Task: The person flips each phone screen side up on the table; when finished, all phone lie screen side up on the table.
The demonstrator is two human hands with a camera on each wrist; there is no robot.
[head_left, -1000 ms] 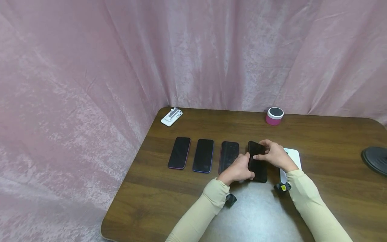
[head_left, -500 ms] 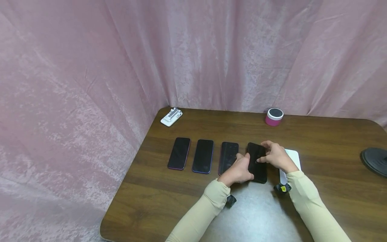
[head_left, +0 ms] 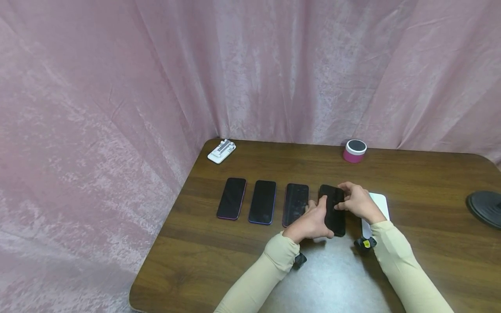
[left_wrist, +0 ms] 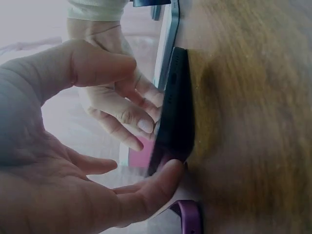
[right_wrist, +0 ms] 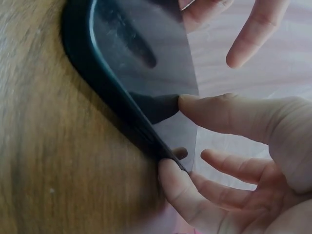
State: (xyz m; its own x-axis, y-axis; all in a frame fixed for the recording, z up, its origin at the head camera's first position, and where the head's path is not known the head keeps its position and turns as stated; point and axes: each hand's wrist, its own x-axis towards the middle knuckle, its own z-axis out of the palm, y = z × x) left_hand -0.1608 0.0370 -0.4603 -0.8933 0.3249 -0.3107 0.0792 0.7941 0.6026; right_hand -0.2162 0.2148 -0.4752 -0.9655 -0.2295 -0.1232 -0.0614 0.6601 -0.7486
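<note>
A black smartphone (head_left: pixel 335 221) lies screen up on the table, between both hands. My right hand (head_left: pixel 359 202) pinches its upper right edge, the thumb on the screen and a finger against the side, as the right wrist view shows close up. My left hand (head_left: pixel 313 221) is at the left side; in the left wrist view one fingertip (left_wrist: pixel 171 171) touches the phone's edge, while the thumb stands apart from it. Left of this phone, in a row, are a scratched dark phone (head_left: pixel 296 201), a blue-edged phone (head_left: pixel 262 202) and a purple-edged phone (head_left: pixel 232 198).
Partly under the right wrist lies a white flat device (head_left: pixel 379 203). A pink-and-white round jar (head_left: pixel 355 151) stands at the back edge, a white holder (head_left: pixel 222 151) at the back left. A round black base (head_left: pixel 485 208) is at the right of the wooden table (head_left: pixel 188 269).
The phone has shifted very slightly left at its top. My left thumb has moved right, near the phone's lower end. My right thumb has slid a little right over the screen.
</note>
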